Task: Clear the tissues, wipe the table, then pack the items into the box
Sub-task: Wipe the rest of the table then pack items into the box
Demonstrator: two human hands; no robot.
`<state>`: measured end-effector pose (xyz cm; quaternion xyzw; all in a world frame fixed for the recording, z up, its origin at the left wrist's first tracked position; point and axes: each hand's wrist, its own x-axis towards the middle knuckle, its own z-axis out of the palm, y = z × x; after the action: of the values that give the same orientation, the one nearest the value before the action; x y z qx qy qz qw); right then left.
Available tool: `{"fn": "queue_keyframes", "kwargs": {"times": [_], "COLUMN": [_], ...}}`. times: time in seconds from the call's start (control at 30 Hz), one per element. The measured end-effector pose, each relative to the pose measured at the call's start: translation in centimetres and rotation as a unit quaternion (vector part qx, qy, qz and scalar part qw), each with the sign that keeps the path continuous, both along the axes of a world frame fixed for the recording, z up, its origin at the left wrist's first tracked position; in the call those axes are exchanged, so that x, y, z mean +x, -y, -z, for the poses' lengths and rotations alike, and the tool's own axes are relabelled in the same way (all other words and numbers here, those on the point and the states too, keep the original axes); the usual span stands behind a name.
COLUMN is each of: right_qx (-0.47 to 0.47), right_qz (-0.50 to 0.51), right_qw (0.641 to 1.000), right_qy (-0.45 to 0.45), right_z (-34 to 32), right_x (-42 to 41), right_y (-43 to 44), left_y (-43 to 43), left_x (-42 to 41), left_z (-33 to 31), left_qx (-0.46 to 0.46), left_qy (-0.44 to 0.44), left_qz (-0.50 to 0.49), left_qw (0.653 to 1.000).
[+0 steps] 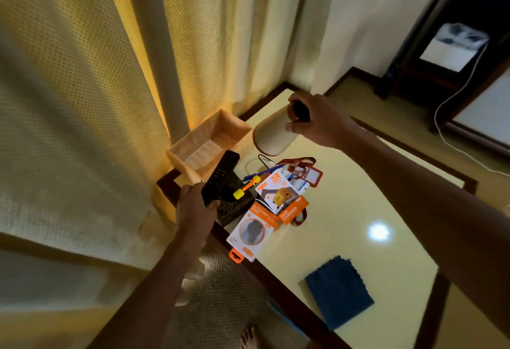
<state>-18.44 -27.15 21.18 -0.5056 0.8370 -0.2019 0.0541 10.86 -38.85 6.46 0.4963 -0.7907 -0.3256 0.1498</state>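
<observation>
Box point(185, 165) sits at the far corner of the table point(358, 197). Left hand point(193, 206) grasps a black remote point(220, 173) just beside it; right hand point(317, 119) grips a beige bottle point(271, 137) by its dark cap, close by.

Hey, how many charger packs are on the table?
2. One charger pack sits mid-pile; the second pack lies against it, nearer the camera. Others may hide underneath.

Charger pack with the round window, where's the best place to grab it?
Pinch the orange hang tab end, coming from the table's dark edge. The charger pack lies flat; its far end seems tucked under the other pack, while the tab end pokes out free.
</observation>
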Motion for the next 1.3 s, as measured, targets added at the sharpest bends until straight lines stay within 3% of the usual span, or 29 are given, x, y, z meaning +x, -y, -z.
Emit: {"fn": "queue_keyframes", "kwargs": {"times": [0.3, 0.57, 0.83, 1.13, 1.23, 1.3], "right_qx": [0.046, 0.144, 0.184, 0.147, 0.128, 0.046], "right_qz": [0.151, 0.262, 0.294, 0.295, 0.290, 0.270], "right_qw": [0.987, 0.953, 0.936, 0.940, 0.932, 0.897], "right_qy": [0.012, 0.052, 0.053, 0.089, 0.175, 0.346], "right_z": [-1.0, 4.9, 10.5, 13.5, 13.4, 13.0], "right_x": [-3.2, -7.8, -16.1, -22.1, -23.1, -23.3], "right_y": [-15.0, -27.9, -35.7, -37.8, -39.4, -42.0], "left_y": [-6.6, -15.8, -24.9, -29.8, -30.3, -30.4], "left_x": [-6.5, -14.5, -25.3, -36.1, -37.8, -38.6], "left_z": [-2.1, 0.8, 5.3, 9.4, 10.6, 11.2], "left_qx": [-0.020, -0.002, 0.042, 0.025, 0.008, 0.002], "left_qy": [-0.041, -0.019, 0.037, 0.066, 0.077, 0.082], "left_qz": [0.109, 0.216, 0.231, 0.222, 0.223, 0.221], "left_qw": [0.993, 0.976, 0.971, 0.972, 0.972, 0.972]}}
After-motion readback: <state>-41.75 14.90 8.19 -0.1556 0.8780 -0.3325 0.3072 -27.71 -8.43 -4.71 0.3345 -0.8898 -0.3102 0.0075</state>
